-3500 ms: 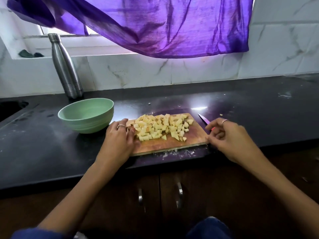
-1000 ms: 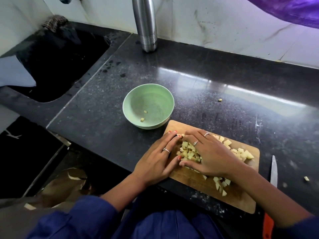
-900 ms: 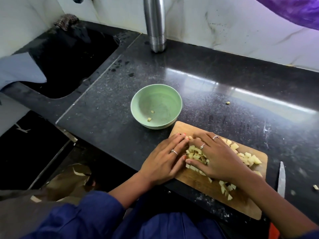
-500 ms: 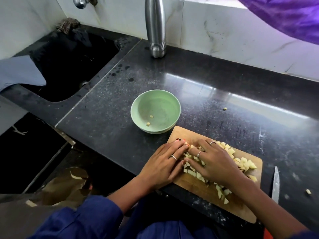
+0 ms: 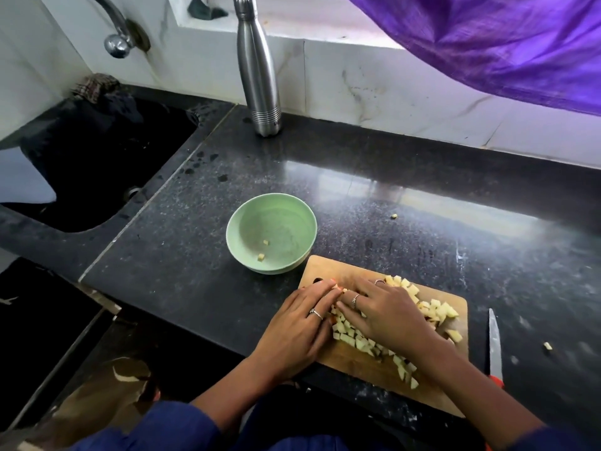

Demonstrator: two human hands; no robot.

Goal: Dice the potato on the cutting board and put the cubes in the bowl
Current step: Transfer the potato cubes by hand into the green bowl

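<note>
A pile of pale potato cubes [image 5: 435, 309] lies on the wooden cutting board [image 5: 335, 271] at the counter's front edge. My left hand [image 5: 299, 330] presses against the pile's left side with fairly straight fingers. My right hand [image 5: 387, 317] lies over the middle of the pile, its fingertips meeting those of the left, so both hands enclose a heap of cubes and hide part of it. The green bowl [image 5: 232, 229] stands just beyond the board's left corner and holds two small cubes [image 5: 260, 257].
A knife [image 5: 494, 340] with a red handle lies on the black counter right of the board. Stray potato bits [image 5: 394, 216] sit on the counter. A steel bottle [image 5: 258, 70] stands at the wall; a dark sink [image 5: 91, 157] is at the left; a purple curtain [image 5: 487, 37] hangs above.
The knife was set down to the right and my view tilted down. Both hands came together on the pile and have kept closing around the cubes at the board's left end.
</note>
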